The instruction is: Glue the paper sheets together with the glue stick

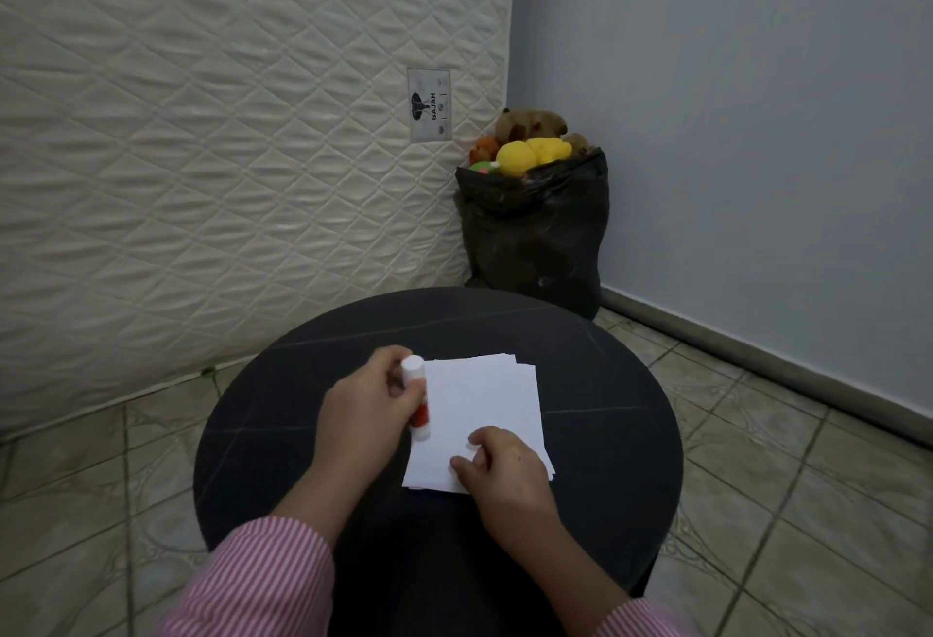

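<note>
Round dark table [606, 384] with a matte top crossed by faint lines. A small stack of white paper sheets [479, 404] lies at its centre, edges slightly fanned. Left hand [363, 414] grips a glue stick [417, 396], a white cylinder with a red band and its cap on, at the stack's left edge, fingers wrapped around it. Right hand [505, 465] presses the stack's near corner, fingers curled on the paper, holding nothing. Pink-and-white striped sleeves [262, 581]. Behind stands a quilted cream mattress [227, 106], label [429, 105] reading "GAJAH". A black plastic bag [535, 232] holds plush toys [530, 141]. Tiled floor [808, 485].
</note>
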